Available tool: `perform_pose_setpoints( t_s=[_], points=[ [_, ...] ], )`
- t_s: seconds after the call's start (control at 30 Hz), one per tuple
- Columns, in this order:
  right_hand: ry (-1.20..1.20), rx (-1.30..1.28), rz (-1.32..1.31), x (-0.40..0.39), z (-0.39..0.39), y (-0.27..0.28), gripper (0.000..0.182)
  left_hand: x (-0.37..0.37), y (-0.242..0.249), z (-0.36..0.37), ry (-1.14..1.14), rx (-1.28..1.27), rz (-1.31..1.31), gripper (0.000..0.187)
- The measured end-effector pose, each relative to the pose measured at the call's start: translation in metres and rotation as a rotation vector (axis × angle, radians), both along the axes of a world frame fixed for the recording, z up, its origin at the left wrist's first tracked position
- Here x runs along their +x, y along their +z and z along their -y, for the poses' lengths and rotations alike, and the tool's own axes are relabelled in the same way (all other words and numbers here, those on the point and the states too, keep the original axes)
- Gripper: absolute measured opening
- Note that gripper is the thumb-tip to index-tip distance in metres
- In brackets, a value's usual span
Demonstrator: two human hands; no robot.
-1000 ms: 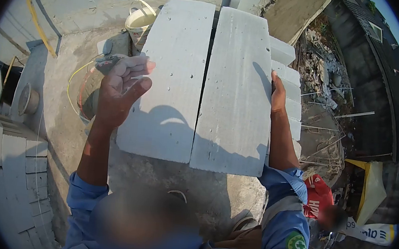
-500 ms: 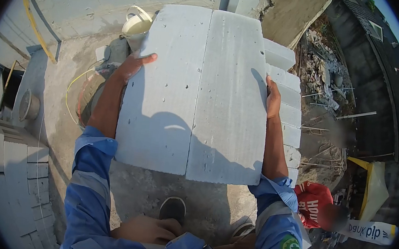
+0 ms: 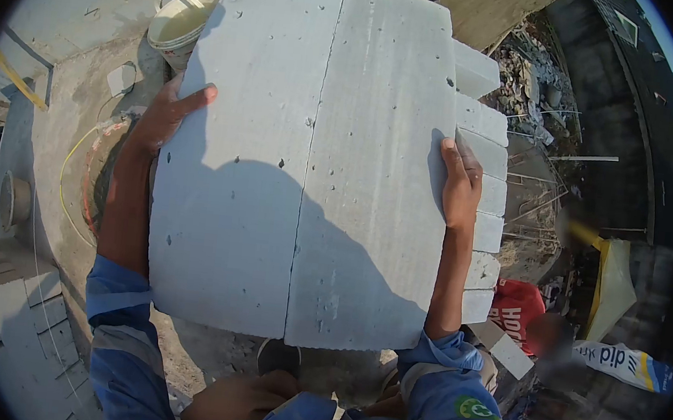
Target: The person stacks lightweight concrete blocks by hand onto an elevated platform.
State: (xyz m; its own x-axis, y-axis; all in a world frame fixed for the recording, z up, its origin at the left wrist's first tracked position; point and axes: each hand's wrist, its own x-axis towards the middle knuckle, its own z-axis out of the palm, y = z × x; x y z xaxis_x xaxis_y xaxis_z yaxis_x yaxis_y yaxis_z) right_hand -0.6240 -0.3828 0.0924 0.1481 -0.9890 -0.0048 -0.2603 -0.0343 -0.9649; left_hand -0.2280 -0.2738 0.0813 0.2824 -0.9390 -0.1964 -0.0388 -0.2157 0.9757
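Two pale lightweight concrete blocks, a left block [image 3: 241, 104] and a right block [image 3: 378, 157], are pressed side by side with a thin seam between them. Pits and small chips mark their broad faces, and my shadow falls across both. My left hand [image 3: 165, 117] clamps the outer edge of the left block, thumb on the face, other fingers mostly hidden. On the far side, my right hand [image 3: 463, 178] presses the outer edge of the right block, thumb lying along the face. Just behind that hand is a stack of similar blocks [image 3: 483, 155].
A white bucket [image 3: 177, 29] stands at the upper left, above a round tub [image 3: 101, 171]. More blocks [image 3: 27, 310] lie stacked at the lower left. A person in a red shirt [image 3: 515, 308] is low on the right, near a printed sack [image 3: 613, 362]. Rubble [image 3: 527, 83] lies beyond.
The two blocks and both hands have come closer to my view, and the blocks fill more of it. My left hand has shifted left. A pale block now shows near the person in red.
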Motion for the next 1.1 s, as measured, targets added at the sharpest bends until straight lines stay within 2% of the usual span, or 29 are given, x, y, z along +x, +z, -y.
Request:
perform_pose_setpoints(
  t_s=[0.1, 0.23, 0.3, 0.37, 0.4, 0.47, 0.5, 0.53, 0.57, 0.6, 0.63, 0.67, 0.73, 0.77, 0.8, 0.83, 0.87, 0.9, 0.93, 0.97, 1.0, 1.03, 1.1],
  points=[
    [-0.031, 0.096, 0.162, -0.007, 0.003, -0.01, 0.046, -0.01, 0.01, -0.003, -0.007, 0.04, 0.023, 0.064],
    [-0.036, -0.013, 0.16, -0.006, 0.01, -0.029, 0.047, -0.005, 0.007, -0.005, -0.102, 0.085, -0.137, 0.059],
    [0.008, -0.08, 0.071, -0.008, 0.009, -0.023, 0.052, -0.005, 0.006, -0.007, -0.113, 0.071, -0.128, 0.061],
    [0.009, -0.175, -0.15, -0.012, 0.013, -0.03, 0.057, -0.008, 0.007, -0.008, -0.091, 0.077, -0.058, 0.063],
    [-0.022, -0.179, -0.149, -0.036, 0.016, -0.01, 0.057, -0.007, 0.009, -0.008, -0.122, 0.072, -0.052, 0.063],
    [0.724, 0.123, -0.463, -0.089, 0.016, 0.042, 0.063, -0.003, 0.017, -0.015, -0.076, 0.121, 0.283, 0.066],
    [0.651, -0.06, -0.467, -0.122, 0.008, 0.043, 0.067, -0.006, 0.019, -0.027, -0.107, 0.128, 0.295, 0.066],
    [0.566, -0.233, -0.478, -0.163, -0.003, 0.042, 0.071, -0.011, 0.02, -0.045, 0.0, 0.09, 0.566, 0.066],
    [0.46, -0.299, -0.476, -0.21, -0.011, 0.044, 0.075, -0.019, 0.02, -0.055, 0.097, 0.028, 0.831, 0.065],
    [0.371, -0.209, -0.515, -0.264, -0.027, 0.061, 0.077, -0.032, 0.021, -0.055, 0.192, -0.058, 1.088, 0.065],
    [0.244, -0.128, -0.482, -0.32, -0.039, 0.056, 0.079, -0.079, 0.041, -0.062, 0.142, -0.127, 1.032, 0.061],
    [0.066, -0.285, -0.526, -0.378, -0.053, 0.04, 0.068, -0.146, 0.062, -0.07, 0.062, -0.231, 0.895, 0.055],
    [-0.248, -0.099, -0.643, -0.502, -0.083, -0.004, 0.056, -0.271, 0.096, -0.088, -0.192, -0.117, 0.69, 0.053],
    [-0.313, -0.143, -0.656, -0.569, -0.103, -0.044, 0.054, -0.317, 0.099, -0.094, -0.415, -0.033, 0.525, 0.051],
    [-0.5, 0.142, -0.789, -0.604, -0.134, -0.061, 0.057, -0.356, 0.097, -0.098, -0.659, 0.13, 0.345, 0.052],
    [-0.52, 0.515, -0.645, -0.638, -0.164, -0.079, 0.068, -0.404, 0.096, -0.094, -0.907, 0.265, 0.176, 0.052],
    [-0.543, 0.685, -0.6, -0.671, -0.193, -0.11, 0.076, -0.446, 0.078, -0.095, -1.058, 0.383, 0.08, 0.053],
    [-0.561, 0.849, -0.554, -0.69, -0.214, -0.141, 0.086, -0.484, 0.053, -0.098, -1.095, 0.546, -0.063, 0.052],
    [-0.552, 0.929, -0.41, -0.698, -0.233, -0.167, 0.085, -0.518, 0.013, -0.101, -1.186, 0.639, -0.065, 0.063],
    [-0.562, 0.953, -0.205, -0.695, -0.252, -0.189, 0.085, -0.56, -0.019, -0.104, -1.199, 0.846, -0.096, 0.085],
    [-0.579, 0.959, 0.007, -0.69, -0.266, -0.211, 0.084, -0.597, -0.05, -0.1, -1.142, 1.044, -0.158, 0.108],
    [-0.592, 0.939, 0.2, -0.682, -0.276, -0.227, 0.084, -0.631, -0.08, -0.097, -0.967, 1.2, -0.257, 0.125],
    [-0.608, 0.86, 0.529, -0.665, -0.291, -0.253, 0.083, -0.682, -0.129, -0.097, -0.893, 1.239, -0.51, 0.118]
  ],
)
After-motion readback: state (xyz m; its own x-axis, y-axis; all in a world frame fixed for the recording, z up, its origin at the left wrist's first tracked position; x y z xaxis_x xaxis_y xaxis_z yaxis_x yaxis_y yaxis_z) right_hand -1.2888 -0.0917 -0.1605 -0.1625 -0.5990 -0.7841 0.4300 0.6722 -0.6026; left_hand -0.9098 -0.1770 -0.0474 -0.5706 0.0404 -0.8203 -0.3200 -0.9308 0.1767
